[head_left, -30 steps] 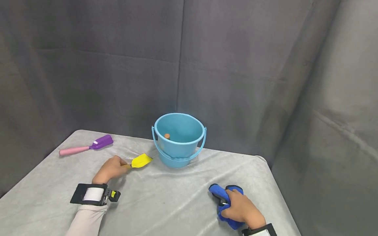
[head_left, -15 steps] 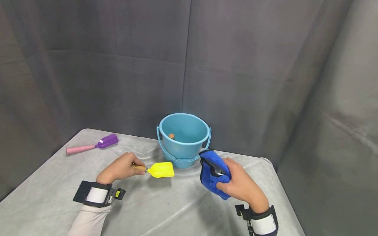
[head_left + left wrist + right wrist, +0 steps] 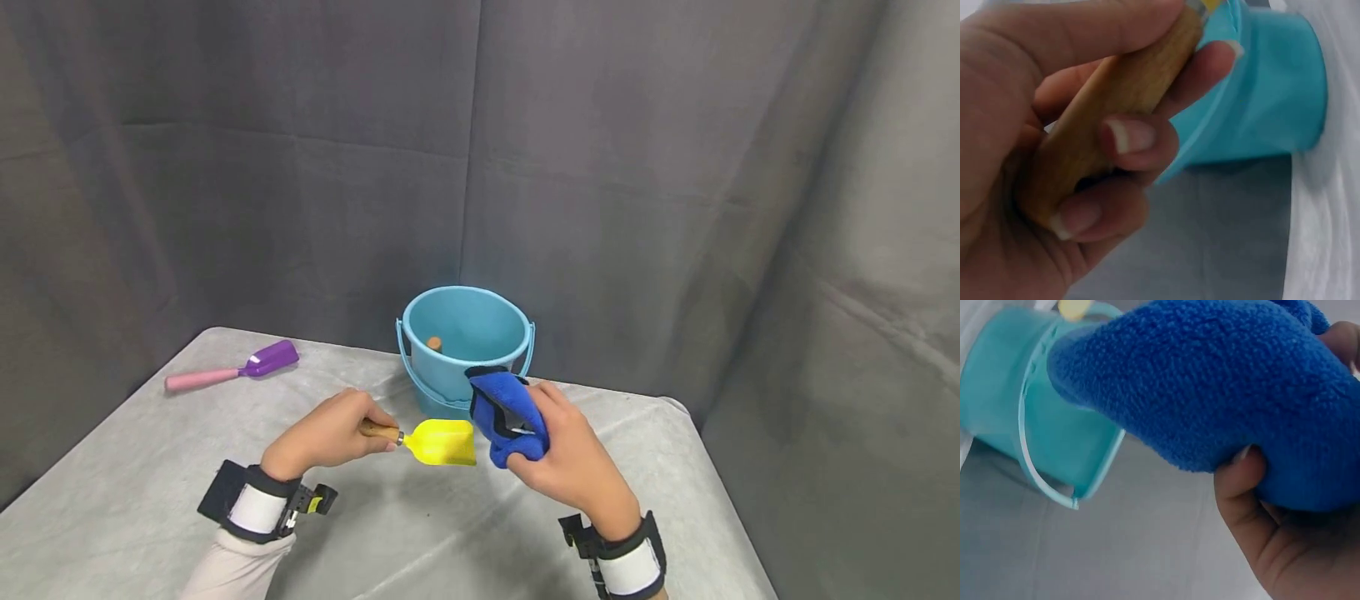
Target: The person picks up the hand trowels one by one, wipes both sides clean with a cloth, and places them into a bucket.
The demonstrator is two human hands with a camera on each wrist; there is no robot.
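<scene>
Blue cloth [image 3: 507,414] now nearer yellow trowel [image 3: 442,442], perhaps touching.

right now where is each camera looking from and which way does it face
Head view: sits on the person's head, faces forward and down at the table; shows the left hand gripping the yellow trowel and the right hand holding the blue cloth.
Left wrist view: sits at the left wrist, looks along the palm at the trowel's wooden handle; curled fingers show.
Right wrist view: sits at the right wrist, looks past the cloth; thumb shows.
Shared: all three show the blue bucket.
</scene>
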